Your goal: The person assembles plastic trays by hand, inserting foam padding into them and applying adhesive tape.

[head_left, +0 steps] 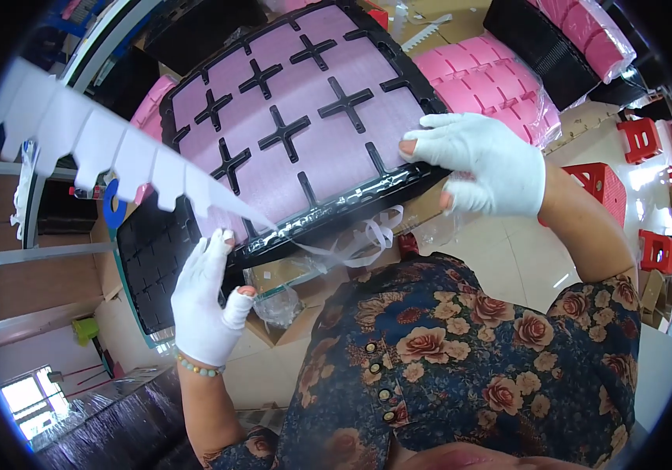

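Observation:
A black plastic tray [277, 135] with cross-shaped dividers stands tilted in front of me, lined with pale purple sheets [312, 176]. My left hand [209, 305], in a white fingertip-less glove, is at its near left corner, fingers stretched out against the edge and thumb apart. At the near right corner, my right hand [489, 164], gloved alike, has its fingers spread over the rim and its thumb below. Neither thumb visibly presses the tray. A long white notched strip [128, 145] slants in from the upper left, its thin end near my left fingertips.
Pink notched pieces [481, 82] in clear film lie right of the tray. Another black tray [152, 258] stands at the left, near a blue tape roll [114, 204]. A white ribbon [363, 243] hangs at the tray's front. Red stools [598, 184] stand on the right.

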Tool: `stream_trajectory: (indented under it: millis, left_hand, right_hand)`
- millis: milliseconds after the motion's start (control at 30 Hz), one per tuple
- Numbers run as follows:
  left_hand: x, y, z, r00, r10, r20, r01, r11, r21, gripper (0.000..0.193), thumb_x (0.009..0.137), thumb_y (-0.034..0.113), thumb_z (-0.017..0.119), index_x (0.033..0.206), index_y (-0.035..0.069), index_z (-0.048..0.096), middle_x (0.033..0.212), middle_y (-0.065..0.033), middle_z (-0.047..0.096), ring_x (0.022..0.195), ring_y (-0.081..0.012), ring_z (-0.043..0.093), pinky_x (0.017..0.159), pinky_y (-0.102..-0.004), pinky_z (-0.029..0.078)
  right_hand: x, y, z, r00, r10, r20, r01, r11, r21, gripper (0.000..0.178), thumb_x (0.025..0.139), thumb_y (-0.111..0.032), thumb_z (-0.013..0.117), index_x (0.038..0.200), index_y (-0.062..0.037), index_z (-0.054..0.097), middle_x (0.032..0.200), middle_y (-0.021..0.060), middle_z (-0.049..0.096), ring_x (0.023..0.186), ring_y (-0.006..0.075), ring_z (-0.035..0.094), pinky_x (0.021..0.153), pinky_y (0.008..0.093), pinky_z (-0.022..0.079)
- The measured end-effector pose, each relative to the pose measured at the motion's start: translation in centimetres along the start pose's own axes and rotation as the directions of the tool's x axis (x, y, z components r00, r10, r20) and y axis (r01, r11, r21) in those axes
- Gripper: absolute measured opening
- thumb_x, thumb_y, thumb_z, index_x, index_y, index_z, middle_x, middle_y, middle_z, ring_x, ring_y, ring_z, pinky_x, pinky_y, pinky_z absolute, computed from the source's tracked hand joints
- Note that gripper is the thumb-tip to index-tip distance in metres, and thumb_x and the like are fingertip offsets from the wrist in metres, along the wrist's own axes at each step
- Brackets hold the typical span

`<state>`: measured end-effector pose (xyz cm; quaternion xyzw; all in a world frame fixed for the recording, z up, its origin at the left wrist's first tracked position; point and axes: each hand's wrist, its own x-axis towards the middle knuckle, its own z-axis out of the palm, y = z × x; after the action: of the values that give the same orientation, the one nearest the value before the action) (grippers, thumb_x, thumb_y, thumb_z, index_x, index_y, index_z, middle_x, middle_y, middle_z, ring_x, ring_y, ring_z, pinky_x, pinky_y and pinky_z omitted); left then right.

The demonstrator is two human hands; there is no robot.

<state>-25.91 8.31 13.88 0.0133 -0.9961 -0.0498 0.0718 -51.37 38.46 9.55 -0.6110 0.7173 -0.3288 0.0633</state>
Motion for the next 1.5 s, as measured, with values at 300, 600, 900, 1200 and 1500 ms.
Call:
stream_trajectory:
  millis: [300, 600, 900, 1200, 1500]
  left_hand:
    - [4.9, 1.6, 0.7, 0.973, 0.085, -0.216, -0.056, 0.989, 0.139, 0.019, 0.077, 0.006, 0.066, 0.095, 0.008, 0.067, 0.075, -0.0088, 0.064, 0.072, -0.0291, 0.061, 0.066, -0.0381, 0.048]
    - [6.5, 5.5, 3.1, 0.968, 0.125, -0.216, -0.088, 0.982, 0.17, 0.024, 0.067, 0.02, 0.074, 0.08, 0.009, 0.059, 0.075, -0.0069, 0.055, 0.071, -0.0288, 0.056, 0.063, -0.0417, 0.042]
    - [5.9, 3.8, -2.0, 0.973, 0.082, -0.217, -0.081, 0.997, 0.014, 0.025, 0.066, 0.017, 0.076, 0.083, 0.008, 0.06, 0.077, -0.0102, 0.057, 0.075, -0.0325, 0.057, 0.065, -0.0424, 0.045]
    - [3.8, -0.4, -3.6, 0.843, 0.206, -0.498, -0.074, 0.959, 0.272, 0.042, 0.062, 0.022, 0.081, 0.096, 0.008, 0.061, 0.078, -0.0091, 0.059, 0.068, -0.0283, 0.058, 0.061, -0.038, 0.049]
    - [-5.9, -15.2, -3.9, 0.031, -0.505, -0.862, 0.32, 0.822, -0.47, 0.037, 0.088, 0.024, 0.071, 0.107, -0.006, 0.061, 0.097, -0.013, 0.066, 0.077, -0.0245, 0.06, 0.075, -0.0334, 0.05]
  right_hand:
    - [6.5, -4.5, 5.5, 0.966, 0.179, -0.189, 0.014, 0.689, 0.725, 0.06, 0.085, -0.032, 0.072, 0.132, -0.0004, 0.053, 0.143, 0.018, 0.047, 0.13, 0.0242, 0.048, 0.108, 0.0357, 0.037]
    - [3.8, -7.5, 4.3, 0.967, 0.223, -0.12, 0.076, 0.198, 0.977, 0.058, 0.09, -0.019, 0.067, 0.136, 0.0047, 0.043, 0.081, 0.0093, 0.067, 0.073, 0.0192, 0.065, 0.07, 0.0311, 0.053]
    - [0.5, -5.2, 2.5, 0.725, 0.408, -0.555, 0.317, 0.518, 0.794, 0.06, 0.097, -0.028, 0.054, 0.143, 0.0046, 0.035, 0.069, -0.0043, 0.036, 0.065, 0.0091, 0.036, 0.067, 0.0284, 0.03]
    - [-1.4, -5.8, 1.4, 0.734, 0.253, -0.63, 0.406, 0.58, 0.706, 0.05, 0.1, -0.017, 0.046, 0.142, 0.0061, 0.036, 0.073, -0.0008, 0.041, 0.07, 0.0128, 0.04, 0.072, 0.0323, 0.035]
    - [-1.4, -6.4, 3.1, 0.697, 0.368, -0.616, 0.322, 0.607, 0.727, 0.046, 0.098, -0.016, 0.049, 0.138, 0.0061, 0.044, 0.071, -0.0013, 0.041, 0.066, 0.012, 0.038, 0.067, 0.0286, 0.034]
